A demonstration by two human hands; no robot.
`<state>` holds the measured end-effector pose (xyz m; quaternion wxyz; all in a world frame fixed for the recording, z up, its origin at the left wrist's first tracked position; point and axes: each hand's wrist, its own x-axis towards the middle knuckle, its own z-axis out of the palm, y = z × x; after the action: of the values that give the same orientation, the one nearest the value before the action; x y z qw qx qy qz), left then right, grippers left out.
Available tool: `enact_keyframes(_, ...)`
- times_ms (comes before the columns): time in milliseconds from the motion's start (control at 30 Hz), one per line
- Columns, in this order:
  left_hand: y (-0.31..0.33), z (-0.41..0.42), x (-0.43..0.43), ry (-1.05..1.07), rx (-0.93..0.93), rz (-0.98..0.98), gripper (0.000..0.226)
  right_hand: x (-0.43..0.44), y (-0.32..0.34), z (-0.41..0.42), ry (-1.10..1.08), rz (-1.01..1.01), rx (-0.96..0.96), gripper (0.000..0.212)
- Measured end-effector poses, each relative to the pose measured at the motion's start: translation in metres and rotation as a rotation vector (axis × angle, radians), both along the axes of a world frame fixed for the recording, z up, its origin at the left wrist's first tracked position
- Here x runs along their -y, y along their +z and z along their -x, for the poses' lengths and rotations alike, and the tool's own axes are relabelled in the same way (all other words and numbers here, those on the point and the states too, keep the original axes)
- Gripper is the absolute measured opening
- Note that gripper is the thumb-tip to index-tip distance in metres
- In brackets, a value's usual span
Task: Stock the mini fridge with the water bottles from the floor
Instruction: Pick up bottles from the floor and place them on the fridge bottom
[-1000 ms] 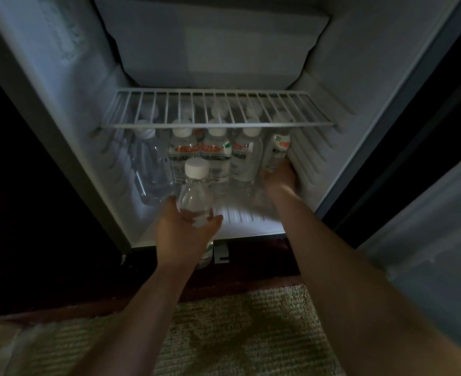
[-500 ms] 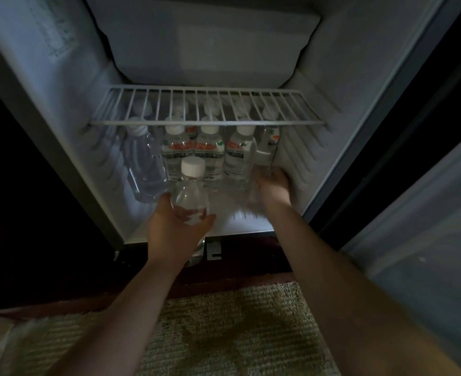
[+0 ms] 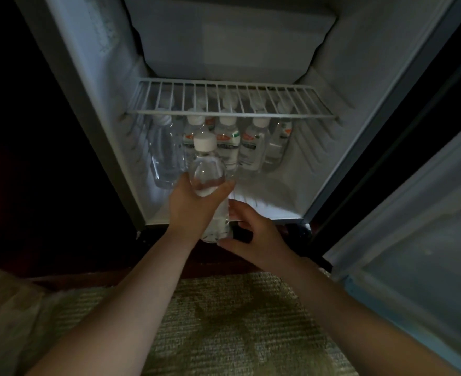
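Observation:
The open mini fridge [image 3: 351,85] fills the upper view. Several water bottles [image 3: 251,147] with white caps stand at the back of its floor under the wire shelf [image 3: 232,111]; a clear label-less one [image 3: 164,156] stands at the left. My left hand [image 3: 194,207] grips a clear white-capped bottle [image 3: 206,172] upright at the fridge's front edge. My right hand [image 3: 253,234] is just right of that bottle's base, fingers curled beside it and touching or nearly touching it; it holds nothing of its own.
The fridge door [image 3: 413,240] stands open at the right. A freezer box [image 3: 229,39] sits above the wire shelf. A woven green rug [image 3: 237,321] covers the floor below, with clear plastic wrap [image 3: 4,308] at the lower left. The fridge floor's right front [image 3: 278,194] is bare.
My right hand has pulled back out of the fridge from the rightmost bottle and come to the base of the held bottle. The left hand keeps its grip.

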<state>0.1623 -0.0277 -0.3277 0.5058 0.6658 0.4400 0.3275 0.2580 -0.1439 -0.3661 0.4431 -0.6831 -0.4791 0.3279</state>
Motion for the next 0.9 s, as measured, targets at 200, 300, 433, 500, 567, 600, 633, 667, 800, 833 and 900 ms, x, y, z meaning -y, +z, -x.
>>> enact_keyframes(200, 0.004, -0.004, 0.005, -0.133, -0.089, -0.026, 0.086, -0.010, 0.003, 0.011, -0.188, -0.063, 0.062, 0.063)
enact_keyframes(300, 0.008, -0.006, 0.006, -0.260, -0.102, -0.024, 0.086, -0.010, 0.001, 0.007, -0.254, -0.091, 0.046, 0.062)
enact_keyframes(433, 0.009, -0.005, 0.002, -0.384, -0.020, 0.128, 0.073, -0.013, -0.015, -0.017, -0.426, -0.143, 0.059, 0.055)
enact_keyframes(500, 0.002, -0.004, 0.000, -0.374, -0.031, 0.186, 0.072, -0.017, -0.022, -0.031, -0.548, -0.134, 0.032, 0.056)
enact_keyframes(567, -0.008, -0.005, -0.002, -0.361, -0.114, 0.261, 0.075, -0.024, -0.028, -0.045, -0.647, -0.142, -0.030, 0.055)
enact_keyframes(600, -0.013, -0.005, -0.004, -0.371, -0.169, 0.288, 0.076, -0.027, -0.028, -0.050, -0.688, -0.165, -0.045, 0.055)
enact_keyframes(633, -0.016, -0.004, -0.005, -0.385, -0.224, 0.304, 0.077, -0.031, -0.030, -0.055, -0.730, -0.185, -0.043, 0.056)
enact_keyframes(667, -0.020, -0.004, -0.007, -0.404, -0.284, 0.303, 0.078, -0.034, -0.031, -0.059, -0.769, -0.196, -0.038, 0.056)
enact_keyframes(800, -0.039, 0.000, -0.008, -0.480, -0.548, 0.158, 0.070, -0.040, -0.041, -0.073, -0.799, -0.143, 0.015, 0.061)
enact_keyframes(833, -0.042, 0.002, -0.005, -0.480, -0.574, 0.126, 0.065, -0.040, -0.043, -0.076, -0.783, -0.112, 0.042, 0.062)
enact_keyframes(900, -0.045, 0.005, -0.003, -0.483, -0.591, 0.081, 0.063, -0.041, -0.046, -0.081, -0.774, -0.059, 0.094, 0.065)
